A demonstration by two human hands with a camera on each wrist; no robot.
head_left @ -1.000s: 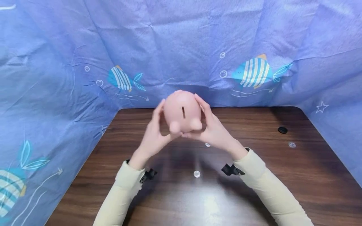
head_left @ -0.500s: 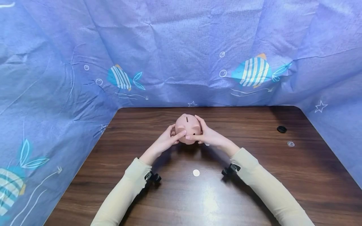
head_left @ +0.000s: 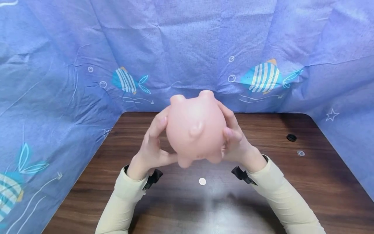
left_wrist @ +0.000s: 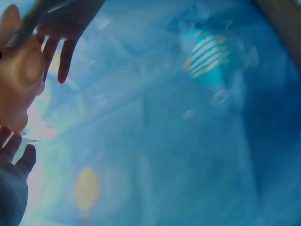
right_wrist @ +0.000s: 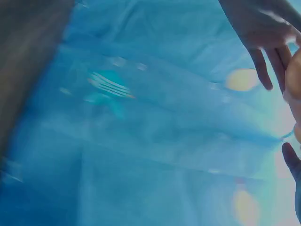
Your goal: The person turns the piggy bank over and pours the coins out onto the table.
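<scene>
A pink piggy bank (head_left: 195, 113) is held up off the table between both hands, its rear with the curled tail turned to the head camera. On its left side my left hand (head_left: 150, 146) grips it, fingers bent round the body and thumb near a stubby leg. My right hand (head_left: 238, 143) grips the opposite side in much the same way. Part of the pink body (left_wrist: 19, 80) shows at the edge of the left wrist view, and a sliver of it (right_wrist: 294, 80) in the right wrist view. Its coin slot is out of sight.
On the brown wooden table (head_left: 102, 182) a coin (head_left: 202, 181) lies in front of the hands. Towards the right lie a black disc (head_left: 291, 137) and another coin (head_left: 301, 153). A blue fish-print cloth (head_left: 187, 48) hangs behind and at the sides.
The piggy bank was lowered towards the table half a second ago, face to the camera. Now both hands have raised it closer and turned it, so its rear shows instead.
</scene>
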